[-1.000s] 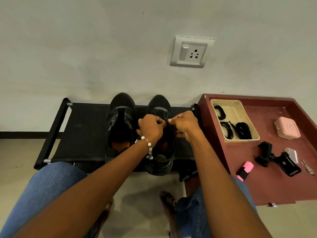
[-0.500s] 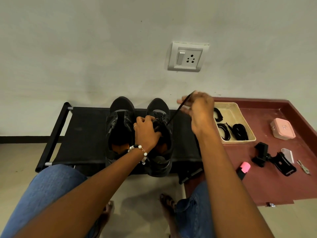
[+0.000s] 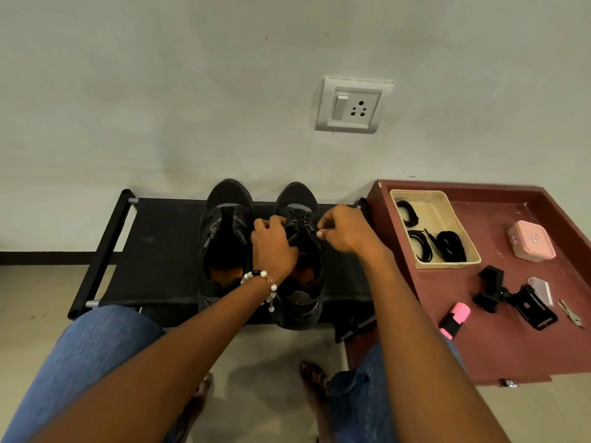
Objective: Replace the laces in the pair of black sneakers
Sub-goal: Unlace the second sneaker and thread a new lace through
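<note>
While both forearms reach forward over the denim-clad knees, the two black mesh sneakers stand side by side, toes toward the wall, at the middle of the black fabric-topped bench [image 3: 153, 251]. The left black sneaker [image 3: 225, 238] stands unlaced, its tongue area gaping and the orange insole showing. The right black sneaker [image 3: 300, 251] carries a black lace [image 3: 299, 223] crossing its forward eyelets. The left hand [image 3: 271, 244], with a beaded bracelet [image 3: 263, 279] at the wrist, has its fingers curled onto the left eyelet edge of the right sneaker and grips it; whether it also holds lace cannot be told. The right hand [image 3: 343, 231] hovers at the right eyelet edge of the same sneaker, thumb and forefinger pinched together on what appears to be the lace end. Touching the bench's right end stands a maroon rimmed table [image 3: 499, 346]. At its far left corner lies a beige plastic tray [image 3: 425, 199] holding coiled black laces [image 3: 451, 246]. Near the table's right edge are a pink square case [image 3: 531, 239], a black clamp mount [image 3: 511, 297] and a small metal key [image 3: 571, 314]; a pink highlighter [image 3: 454, 319] lies toward the near edge.
</note>
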{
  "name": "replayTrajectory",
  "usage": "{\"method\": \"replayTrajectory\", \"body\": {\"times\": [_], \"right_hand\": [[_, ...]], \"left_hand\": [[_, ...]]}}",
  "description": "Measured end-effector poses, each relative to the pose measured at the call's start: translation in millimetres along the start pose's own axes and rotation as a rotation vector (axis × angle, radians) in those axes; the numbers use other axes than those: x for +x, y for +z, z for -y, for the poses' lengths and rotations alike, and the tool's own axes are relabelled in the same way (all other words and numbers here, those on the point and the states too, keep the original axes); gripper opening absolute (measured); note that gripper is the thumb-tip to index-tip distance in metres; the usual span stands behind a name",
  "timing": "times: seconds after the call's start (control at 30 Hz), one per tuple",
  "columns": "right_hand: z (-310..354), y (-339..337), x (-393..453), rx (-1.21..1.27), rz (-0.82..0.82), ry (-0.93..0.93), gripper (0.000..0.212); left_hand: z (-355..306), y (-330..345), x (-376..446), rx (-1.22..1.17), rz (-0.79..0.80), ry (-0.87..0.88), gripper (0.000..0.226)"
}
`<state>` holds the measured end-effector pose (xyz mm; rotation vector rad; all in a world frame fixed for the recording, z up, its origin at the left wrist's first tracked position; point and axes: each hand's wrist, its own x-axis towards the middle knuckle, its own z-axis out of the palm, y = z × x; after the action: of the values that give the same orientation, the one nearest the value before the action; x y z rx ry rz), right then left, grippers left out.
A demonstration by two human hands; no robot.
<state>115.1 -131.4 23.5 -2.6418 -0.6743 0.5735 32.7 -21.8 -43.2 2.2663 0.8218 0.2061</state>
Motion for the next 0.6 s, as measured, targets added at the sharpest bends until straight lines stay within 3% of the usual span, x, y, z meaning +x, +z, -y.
{"method": "replayTrajectory", "body": {"times": [0.1, 0.2, 0.33, 0.43, 0.5, 0.53, 0.6], "right_hand": [[-2.4, 0.7, 0.2, -0.008, 0.009, 0.024, 0.015], [-3.0, -6.2, -3.4, 0.243, -0.055, 0.052, 0.018], [-2.0, -23.2, -9.9, 0.867, -0.264, 0.091, 0.010], [-2.7, -40.6, -14.5, 1.486, -0.363, -0.016, 0.014], [-2.8, -46.8, -17.1, 1.735, -0.399, -0.089, 0.016], [-2.1, -46.0, -17.4, 1.728, -0.432, -0.101, 0.017], [-1.9, -37.6, -12.3, 1.405, -0.491, -0.064, 0.017]], "left_hand": [[-0.7, 0.7, -1.2, -0.010, -0.021, -0.008, 0.062], [-1.7, 0.3, -2.6, -0.025, -0.038, -0.009, 0.067], [-2.0, 0.5, -4.2, -0.036, -0.040, -0.022, 0.070], [-2.4, 1.6, -4.1, -0.040, -0.039, -0.031, 0.070], [-2.9, 1.8, -3.5, -0.044, -0.032, -0.044, 0.070], [-3.1, 1.9, -3.0, -0.048, -0.031, -0.049, 0.070], [-2.7, 2.2, -2.6, -0.060, -0.025, -0.060, 0.071]]}}
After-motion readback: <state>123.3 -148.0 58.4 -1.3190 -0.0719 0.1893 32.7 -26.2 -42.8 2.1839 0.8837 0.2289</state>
